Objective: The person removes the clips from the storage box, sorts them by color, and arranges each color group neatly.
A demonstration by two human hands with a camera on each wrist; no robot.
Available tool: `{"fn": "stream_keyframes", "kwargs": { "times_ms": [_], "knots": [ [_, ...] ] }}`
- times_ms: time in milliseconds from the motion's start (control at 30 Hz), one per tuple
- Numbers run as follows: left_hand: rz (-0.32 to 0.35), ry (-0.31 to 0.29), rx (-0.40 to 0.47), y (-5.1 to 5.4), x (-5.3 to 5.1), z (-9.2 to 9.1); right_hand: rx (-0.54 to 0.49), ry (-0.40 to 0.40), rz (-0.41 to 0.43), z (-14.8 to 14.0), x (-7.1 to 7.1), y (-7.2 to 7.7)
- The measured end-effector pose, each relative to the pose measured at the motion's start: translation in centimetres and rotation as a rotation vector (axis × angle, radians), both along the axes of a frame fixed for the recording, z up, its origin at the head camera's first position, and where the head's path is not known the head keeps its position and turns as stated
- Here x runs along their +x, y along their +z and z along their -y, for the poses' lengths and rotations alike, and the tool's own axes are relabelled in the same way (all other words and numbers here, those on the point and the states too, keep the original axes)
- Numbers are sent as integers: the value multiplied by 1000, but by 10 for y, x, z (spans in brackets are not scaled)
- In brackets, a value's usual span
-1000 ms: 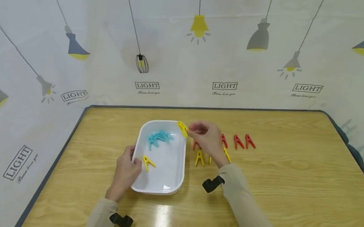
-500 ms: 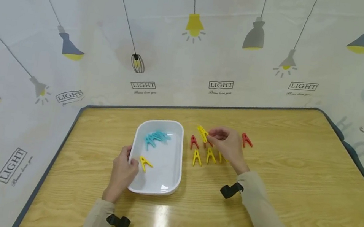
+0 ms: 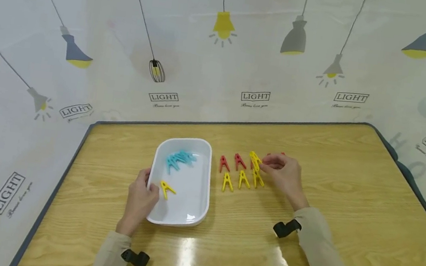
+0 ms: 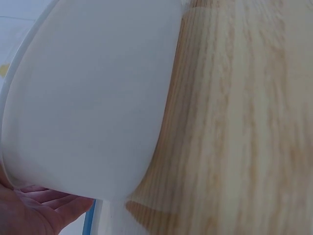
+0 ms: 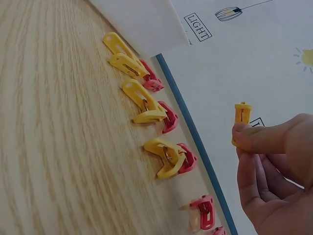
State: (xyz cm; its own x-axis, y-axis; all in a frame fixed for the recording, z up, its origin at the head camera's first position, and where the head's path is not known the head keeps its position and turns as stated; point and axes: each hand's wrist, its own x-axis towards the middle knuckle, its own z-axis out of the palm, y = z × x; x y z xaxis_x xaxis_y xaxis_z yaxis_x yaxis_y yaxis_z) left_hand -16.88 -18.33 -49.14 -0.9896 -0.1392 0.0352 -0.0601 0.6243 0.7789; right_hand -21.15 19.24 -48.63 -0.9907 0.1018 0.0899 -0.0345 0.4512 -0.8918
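Note:
In the head view my left hand [image 3: 140,200] grips the left side of a white plastic basin [image 3: 190,197], its thumb over the rim. Inside lie several turquoise clothespins [image 3: 180,159] in a cluster and one yellow clothespin [image 3: 167,189] near my thumb. My right hand [image 3: 286,174] pinches another yellow clothespin [image 5: 242,115] between thumb and fingers, above the table. Below it, three yellow clothespins [image 3: 227,182] stand in a row. Behind them runs a row of several red clothespins [image 3: 224,163], partly hidden by my right hand.
The wooden table [image 3: 231,243] has a dark edge at the back. A wall covering [image 3: 206,60] printed with lamps rises behind and beside it. The basin stands left of the clothespin rows.
My right hand has moved right with the yellow clothespin, from the basin's right rim to over the right end of the yellow row. The left hand keeps its hold on the basin.

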Motion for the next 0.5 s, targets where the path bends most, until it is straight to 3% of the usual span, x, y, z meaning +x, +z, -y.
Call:
{"fn": "stream_keyframes", "kwargs": {
  "times_ms": [500],
  "knots": [
    [6, 0, -4, 1, 0, 1, 16, -64, 42, -27, 14, -15]
  ]
}}
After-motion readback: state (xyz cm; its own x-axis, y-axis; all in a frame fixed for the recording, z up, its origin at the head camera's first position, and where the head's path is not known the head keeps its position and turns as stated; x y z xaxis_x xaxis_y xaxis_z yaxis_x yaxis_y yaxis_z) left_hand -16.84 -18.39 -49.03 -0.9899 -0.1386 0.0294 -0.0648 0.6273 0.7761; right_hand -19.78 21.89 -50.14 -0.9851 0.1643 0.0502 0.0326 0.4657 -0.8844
